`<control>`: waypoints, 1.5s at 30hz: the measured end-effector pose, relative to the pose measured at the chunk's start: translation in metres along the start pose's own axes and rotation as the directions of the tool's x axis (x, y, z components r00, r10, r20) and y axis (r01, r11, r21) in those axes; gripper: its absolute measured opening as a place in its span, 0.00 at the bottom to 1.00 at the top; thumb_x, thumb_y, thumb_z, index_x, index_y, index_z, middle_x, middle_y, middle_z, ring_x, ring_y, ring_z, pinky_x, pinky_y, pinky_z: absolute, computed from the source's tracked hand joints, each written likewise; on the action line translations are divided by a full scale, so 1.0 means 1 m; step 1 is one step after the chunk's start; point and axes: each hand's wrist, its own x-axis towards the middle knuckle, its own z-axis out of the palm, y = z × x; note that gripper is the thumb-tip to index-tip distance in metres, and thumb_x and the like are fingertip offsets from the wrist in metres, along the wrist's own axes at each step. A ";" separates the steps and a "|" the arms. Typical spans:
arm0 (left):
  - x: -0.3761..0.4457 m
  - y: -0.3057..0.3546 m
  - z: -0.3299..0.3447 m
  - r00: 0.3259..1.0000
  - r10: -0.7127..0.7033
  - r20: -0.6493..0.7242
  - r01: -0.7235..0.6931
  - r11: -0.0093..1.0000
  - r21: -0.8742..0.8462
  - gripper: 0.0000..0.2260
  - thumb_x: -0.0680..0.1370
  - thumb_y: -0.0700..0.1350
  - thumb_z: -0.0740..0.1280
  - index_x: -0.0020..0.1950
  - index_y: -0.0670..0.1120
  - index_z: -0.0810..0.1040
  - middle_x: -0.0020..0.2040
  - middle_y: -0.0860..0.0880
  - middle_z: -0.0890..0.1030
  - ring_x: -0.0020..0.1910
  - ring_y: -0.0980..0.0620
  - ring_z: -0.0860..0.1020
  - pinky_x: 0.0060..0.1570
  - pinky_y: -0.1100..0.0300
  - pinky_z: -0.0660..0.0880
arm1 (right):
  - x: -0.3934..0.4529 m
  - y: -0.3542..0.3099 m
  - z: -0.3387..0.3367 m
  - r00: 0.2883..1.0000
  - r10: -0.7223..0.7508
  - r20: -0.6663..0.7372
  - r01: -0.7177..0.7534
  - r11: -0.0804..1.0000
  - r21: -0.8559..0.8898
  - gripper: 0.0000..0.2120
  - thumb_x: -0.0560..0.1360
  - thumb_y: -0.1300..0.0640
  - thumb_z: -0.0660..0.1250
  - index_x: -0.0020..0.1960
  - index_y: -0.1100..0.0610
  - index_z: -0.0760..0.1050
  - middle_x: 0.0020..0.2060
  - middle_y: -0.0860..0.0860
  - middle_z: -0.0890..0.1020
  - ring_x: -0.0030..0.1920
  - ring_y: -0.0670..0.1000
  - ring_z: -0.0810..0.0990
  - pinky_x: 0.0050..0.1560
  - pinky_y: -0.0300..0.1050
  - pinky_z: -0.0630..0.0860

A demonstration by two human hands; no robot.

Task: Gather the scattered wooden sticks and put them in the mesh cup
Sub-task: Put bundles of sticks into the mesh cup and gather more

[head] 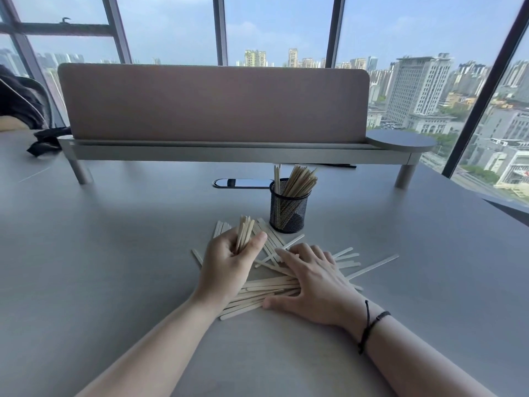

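Two hands work over a grey bench [114, 253]. Black mesh cup [289, 209], already part-filled with upright sticks, stands just beyond the scattered wooden sticks [286, 285], which lie flat and crossed at many angles. Right hand [309, 285] rests open, palm down, on the pile. Left hand [229, 262] is closed around a small bundle of sticks [244, 234], long axis pointing away toward the cup, which lies ahead and slightly right; the left hand appears the nearer.
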 end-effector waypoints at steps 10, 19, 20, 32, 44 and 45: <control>0.000 0.003 0.000 0.982 -0.184 -0.036 0.172 0.960 -0.222 0.25 0.77 0.54 0.69 0.29 0.49 0.59 0.25 0.47 0.59 0.22 0.53 0.57 0.25 0.63 0.56 | 0.010 -0.001 0.003 0.996 -0.011 0.094 0.015 0.999 -0.038 0.55 0.59 0.14 0.53 0.79 0.40 0.48 0.80 0.45 0.53 0.80 0.48 0.46 0.78 0.55 0.44; 0.004 0.017 -0.010 0.968 -0.212 -0.132 0.142 0.901 -0.409 0.25 0.79 0.59 0.60 0.28 0.47 0.60 0.23 0.47 0.61 0.20 0.52 0.58 0.23 0.63 0.58 | 0.020 0.002 0.007 0.998 -0.008 -0.062 0.009 1.000 0.016 0.38 0.61 0.16 0.56 0.60 0.41 0.71 0.52 0.42 0.71 0.60 0.47 0.66 0.69 0.45 0.58; 0.005 0.017 -0.011 0.967 -0.212 -0.139 0.137 0.899 -0.416 0.24 0.79 0.59 0.60 0.28 0.48 0.61 0.23 0.47 0.61 0.21 0.52 0.59 0.23 0.62 0.58 | 0.022 0.003 0.007 0.998 -0.002 -0.067 0.003 1.000 0.022 0.36 0.61 0.17 0.56 0.56 0.42 0.71 0.51 0.41 0.71 0.58 0.47 0.66 0.67 0.45 0.59; 0.010 0.016 -0.020 0.948 -0.233 -0.215 0.114 0.883 -0.455 0.23 0.79 0.60 0.60 0.27 0.51 0.62 0.23 0.49 0.62 0.22 0.52 0.56 0.24 0.60 0.54 | 0.033 0.006 0.007 0.999 0.002 -0.039 0.000 0.999 0.037 0.31 0.63 0.20 0.61 0.41 0.48 0.68 0.40 0.42 0.72 0.40 0.47 0.73 0.40 0.45 0.70; 0.004 0.013 -0.011 0.964 -0.219 -0.153 0.144 0.908 -0.395 0.22 0.79 0.58 0.60 0.28 0.50 0.63 0.24 0.48 0.61 0.21 0.53 0.56 0.24 0.59 0.52 | 0.028 0.001 0.004 0.998 -0.046 -0.046 0.042 0.996 -0.080 0.34 0.66 0.21 0.57 0.42 0.53 0.69 0.40 0.47 0.79 0.38 0.54 0.75 0.38 0.47 0.72; 0.002 0.013 -0.009 0.968 -0.209 -0.140 0.141 0.912 -0.385 0.22 0.80 0.57 0.61 0.29 0.50 0.63 0.24 0.48 0.61 0.21 0.53 0.56 0.24 0.60 0.53 | 0.028 0.001 0.005 0.998 -0.045 -0.048 0.041 0.996 -0.082 0.34 0.66 0.21 0.57 0.42 0.54 0.69 0.40 0.48 0.79 0.39 0.55 0.77 0.39 0.48 0.74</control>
